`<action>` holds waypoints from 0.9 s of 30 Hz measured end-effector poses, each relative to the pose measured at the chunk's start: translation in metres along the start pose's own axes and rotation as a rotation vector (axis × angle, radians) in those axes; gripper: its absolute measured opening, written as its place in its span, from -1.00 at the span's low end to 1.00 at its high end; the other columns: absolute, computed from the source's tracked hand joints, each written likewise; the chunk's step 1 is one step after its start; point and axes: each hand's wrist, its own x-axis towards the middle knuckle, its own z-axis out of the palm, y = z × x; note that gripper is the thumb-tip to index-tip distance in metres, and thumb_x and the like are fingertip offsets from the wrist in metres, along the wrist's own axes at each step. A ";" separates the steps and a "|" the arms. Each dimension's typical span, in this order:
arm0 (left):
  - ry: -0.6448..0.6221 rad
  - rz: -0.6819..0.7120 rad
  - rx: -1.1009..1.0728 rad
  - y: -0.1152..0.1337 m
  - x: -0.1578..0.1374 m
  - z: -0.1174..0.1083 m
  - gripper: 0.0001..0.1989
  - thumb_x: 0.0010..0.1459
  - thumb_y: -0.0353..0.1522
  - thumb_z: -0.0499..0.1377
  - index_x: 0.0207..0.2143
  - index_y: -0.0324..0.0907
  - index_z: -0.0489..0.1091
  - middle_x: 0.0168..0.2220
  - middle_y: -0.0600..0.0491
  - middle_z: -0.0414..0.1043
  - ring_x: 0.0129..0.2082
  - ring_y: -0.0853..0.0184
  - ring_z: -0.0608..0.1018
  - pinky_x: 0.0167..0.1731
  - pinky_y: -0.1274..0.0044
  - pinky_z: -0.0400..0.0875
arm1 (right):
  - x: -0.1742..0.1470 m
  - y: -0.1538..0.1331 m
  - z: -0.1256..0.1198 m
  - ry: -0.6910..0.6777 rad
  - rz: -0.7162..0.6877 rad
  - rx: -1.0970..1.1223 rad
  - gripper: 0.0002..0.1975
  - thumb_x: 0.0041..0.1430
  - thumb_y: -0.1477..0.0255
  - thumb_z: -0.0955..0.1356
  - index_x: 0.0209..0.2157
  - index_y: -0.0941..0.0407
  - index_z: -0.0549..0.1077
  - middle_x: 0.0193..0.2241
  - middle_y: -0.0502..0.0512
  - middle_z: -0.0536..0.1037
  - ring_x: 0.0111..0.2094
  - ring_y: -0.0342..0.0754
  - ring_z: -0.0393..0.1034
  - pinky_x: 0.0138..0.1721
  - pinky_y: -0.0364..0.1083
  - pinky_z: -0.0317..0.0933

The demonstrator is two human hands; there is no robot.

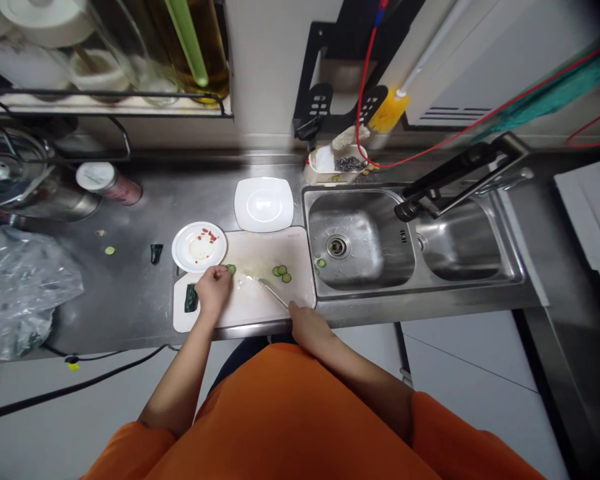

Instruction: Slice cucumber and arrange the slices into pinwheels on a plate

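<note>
My left hand (214, 291) is closed, its fingertips pinching a cucumber slice (231, 269) over the white cutting board (260, 250). Wrapped round the handle of a knife (275, 293), my right hand (307, 325) is at the board's front edge, with the blade pointing up and left across the board. Several cucumber slices (282, 273) lie to the right of the blade. A dark green cucumber chunk (191, 299) rests at the board's left end, beside my left wrist. Wet pale marks show on the board near the knife tip.
A round white plate (184, 255) with red bits overlaps the board's back left corner. Behind the board is a square white plate (263, 203). The sink (363, 267) adjoins on the right. On the left are a cucumber end (156, 253), a plastic bag (25, 287) and a shaker (109, 183).
</note>
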 end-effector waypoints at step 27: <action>-0.555 0.512 0.495 0.078 0.000 0.081 -0.91 -0.07 -0.40 0.19 -0.43 -0.17 0.45 -0.36 0.01 0.42 -0.38 0.35 0.42 -0.35 0.54 0.26 | 0.004 0.006 0.010 0.052 -0.034 0.027 -0.64 0.11 0.68 0.14 -0.04 0.21 0.24 -0.28 0.30 0.50 -0.16 0.10 0.43 -0.26 -0.06 0.25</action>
